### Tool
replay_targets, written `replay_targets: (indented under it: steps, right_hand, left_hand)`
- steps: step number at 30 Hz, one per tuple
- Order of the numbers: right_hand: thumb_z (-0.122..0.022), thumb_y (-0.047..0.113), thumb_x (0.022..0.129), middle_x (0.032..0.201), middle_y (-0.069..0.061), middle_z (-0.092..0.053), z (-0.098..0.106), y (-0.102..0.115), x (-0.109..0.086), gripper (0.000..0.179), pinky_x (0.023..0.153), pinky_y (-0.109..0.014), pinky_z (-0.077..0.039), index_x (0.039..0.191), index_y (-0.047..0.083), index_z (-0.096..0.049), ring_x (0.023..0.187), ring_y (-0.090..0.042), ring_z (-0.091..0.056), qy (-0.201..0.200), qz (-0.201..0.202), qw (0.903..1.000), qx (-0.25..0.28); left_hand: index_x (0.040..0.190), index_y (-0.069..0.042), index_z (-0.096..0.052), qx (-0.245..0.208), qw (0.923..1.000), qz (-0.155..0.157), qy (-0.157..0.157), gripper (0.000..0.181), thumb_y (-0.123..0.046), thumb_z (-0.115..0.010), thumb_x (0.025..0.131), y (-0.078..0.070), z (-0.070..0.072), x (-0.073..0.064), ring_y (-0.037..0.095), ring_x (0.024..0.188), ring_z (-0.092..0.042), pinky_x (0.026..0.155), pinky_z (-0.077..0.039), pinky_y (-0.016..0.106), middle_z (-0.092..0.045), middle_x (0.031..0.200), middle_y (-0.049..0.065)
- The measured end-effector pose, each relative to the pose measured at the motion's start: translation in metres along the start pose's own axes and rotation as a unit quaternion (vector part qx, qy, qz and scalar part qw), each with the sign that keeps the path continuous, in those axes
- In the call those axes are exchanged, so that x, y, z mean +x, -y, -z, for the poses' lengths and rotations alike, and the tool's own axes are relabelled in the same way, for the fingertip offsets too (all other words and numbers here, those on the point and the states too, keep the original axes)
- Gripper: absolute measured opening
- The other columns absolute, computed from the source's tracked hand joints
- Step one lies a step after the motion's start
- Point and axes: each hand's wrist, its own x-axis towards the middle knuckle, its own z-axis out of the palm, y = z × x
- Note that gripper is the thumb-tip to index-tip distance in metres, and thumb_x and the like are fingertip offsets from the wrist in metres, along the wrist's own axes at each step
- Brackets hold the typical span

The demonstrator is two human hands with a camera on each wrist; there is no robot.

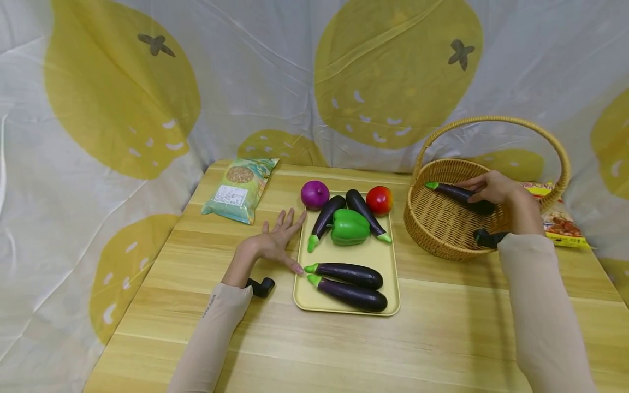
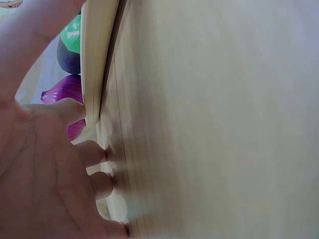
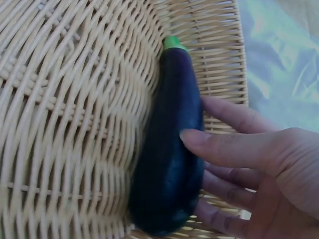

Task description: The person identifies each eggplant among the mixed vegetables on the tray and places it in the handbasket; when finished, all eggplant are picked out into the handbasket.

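Nearest you, two eggplants (image 1: 350,294) lie on the yellow tray (image 1: 304,299), your left hand (image 1: 275,243) spread wide and empty at its left edge. Beyond them, two more eggplants (image 1: 326,218) flank a green pepper (image 1: 350,227). At far right, your right hand (image 1: 498,191) holds one eggplant (image 3: 167,144) between thumb and fingers inside the wicker basket (image 1: 417,233): one apparently nearly placed, four left on the tray.

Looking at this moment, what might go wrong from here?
The right hand holds an eggplant inside the basket; its dark wrist device looks close to the near rim and might snag, tipping the basket.

The left hand is at the left edge of the tray; a nudge could shift the tray and set the two nearest eggplants rolling.

The round onion at the far left corner might roll away.
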Motion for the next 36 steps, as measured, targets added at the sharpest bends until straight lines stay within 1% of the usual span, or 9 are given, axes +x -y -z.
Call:
replay_targets:
  steps: [3, 6, 9, 12, 17, 22, 24, 29, 36]
  right_hand:
    - [-0.069, 0.015, 0.100, 0.136, -0.038, -0.059, 0.006, 0.008, -0.006, 0.053, 0.092, -0.056, -0.056, 0.147, -0.003, -0.052, 0.121, -0.054, -0.059, -0.002, 0.017, 0.9997, -0.016]
    - [-0.064, 0.020, 0.104, 0.138, -0.035, -0.061, 0.016, 0.027, -0.017, 0.056, 0.085, -0.048, -0.059, 0.152, -0.001, -0.047, 0.115, -0.047, -0.066, -0.007, 0.024, 0.9994, -0.025]
    - [-0.058, 0.026, 0.107, 0.142, -0.032, -0.059, 0.022, 0.057, -0.034, 0.056, 0.084, -0.047, -0.057, 0.155, 0.002, -0.045, 0.114, -0.043, -0.067, -0.008, 0.044, 0.9986, -0.027]
    - [-0.057, 0.032, 0.107, 0.144, -0.025, -0.061, 0.015, 0.093, -0.053, 0.055, 0.092, -0.047, -0.056, 0.156, 0.008, -0.046, 0.123, -0.039, -0.064, -0.014, 0.082, 0.9963, -0.024]
    - [-0.061, 0.028, 0.105, 0.141, -0.011, -0.065, -0.026, 0.143, -0.073, 0.056, 0.099, -0.046, -0.055, 0.157, 0.015, -0.045, 0.125, -0.030, -0.065, -0.026, 0.187, 0.9819, 0.015]
    - [-0.064, 0.030, 0.104, 0.153, -0.007, -0.057, -0.082, 0.172, -0.073, 0.056, 0.110, -0.059, -0.047, 0.156, 0.018, -0.047, 0.139, -0.031, -0.055, 0.016, 0.264, 0.9625, 0.059]
    - [-0.065, 0.034, 0.103, 0.156, -0.005, -0.053, -0.102, 0.180, -0.071, 0.057, 0.113, -0.059, -0.045, 0.156, 0.022, -0.048, 0.144, -0.030, -0.050, 0.033, 0.277, 0.9575, 0.073]
    - [-0.069, 0.037, 0.100, 0.150, -0.004, -0.056, -0.139, 0.194, -0.061, 0.060, 0.113, -0.055, -0.046, 0.155, 0.025, -0.050, 0.140, -0.027, -0.052, 0.073, 0.299, 0.9474, 0.088]
    - [-0.069, 0.034, 0.100, 0.151, -0.009, -0.055, -0.164, 0.199, -0.049, 0.053, 0.115, -0.058, -0.043, 0.151, 0.023, -0.056, 0.142, -0.032, -0.049, 0.101, 0.312, 0.9415, 0.077]
  left_hand:
    - [0.166, -0.021, 0.013, 0.002, 1.0000, 0.000, 0.002, 0.143, -0.053, -0.090, 0.073, 0.001, -0.001, 0.000, 0.040, 0.157, 0.027, 0.122, 0.014, 0.072, 0.026, 0.170, 0.020]
    - [0.166, -0.021, 0.014, 0.001, 1.0000, 0.000, 0.003, 0.143, -0.052, -0.090, 0.073, 0.002, -0.001, 0.001, 0.040, 0.157, 0.027, 0.122, 0.015, 0.072, 0.027, 0.170, 0.020]
    - [0.166, -0.021, 0.014, 0.000, 1.0000, 0.000, 0.001, 0.143, -0.052, -0.090, 0.073, 0.002, 0.000, 0.000, 0.040, 0.157, 0.028, 0.122, 0.015, 0.072, 0.027, 0.169, 0.020]
    - [0.166, -0.022, 0.015, 0.004, 1.0000, 0.002, 0.002, 0.144, -0.053, -0.090, 0.073, 0.001, 0.001, -0.001, 0.039, 0.157, 0.029, 0.122, 0.015, 0.071, 0.028, 0.169, 0.019]
    - [0.165, -0.023, 0.016, 0.001, 1.0000, 0.002, 0.002, 0.144, -0.053, -0.090, 0.073, 0.000, 0.002, -0.001, 0.038, 0.157, 0.029, 0.122, 0.016, 0.071, 0.029, 0.169, 0.018]
    - [0.166, -0.022, 0.015, -0.007, 1.0000, -0.002, 0.004, 0.144, -0.052, -0.091, 0.073, -0.001, 0.001, 0.000, 0.039, 0.157, 0.029, 0.122, 0.016, 0.072, 0.029, 0.169, 0.019]
    - [0.165, -0.023, 0.016, -0.007, 1.0000, 0.000, 0.004, 0.144, -0.052, -0.091, 0.073, -0.001, 0.001, 0.000, 0.038, 0.157, 0.029, 0.122, 0.017, 0.071, 0.029, 0.169, 0.018]
    - [0.165, -0.023, 0.016, -0.005, 1.0000, 0.003, 0.003, 0.144, -0.051, -0.091, 0.073, 0.000, 0.000, 0.001, 0.038, 0.157, 0.029, 0.122, 0.016, 0.071, 0.029, 0.169, 0.018]
    - [0.165, -0.023, 0.016, 0.000, 1.0000, 0.004, 0.003, 0.144, -0.053, -0.090, 0.073, 0.000, 0.001, 0.002, 0.039, 0.157, 0.028, 0.122, 0.015, 0.072, 0.028, 0.169, 0.019]
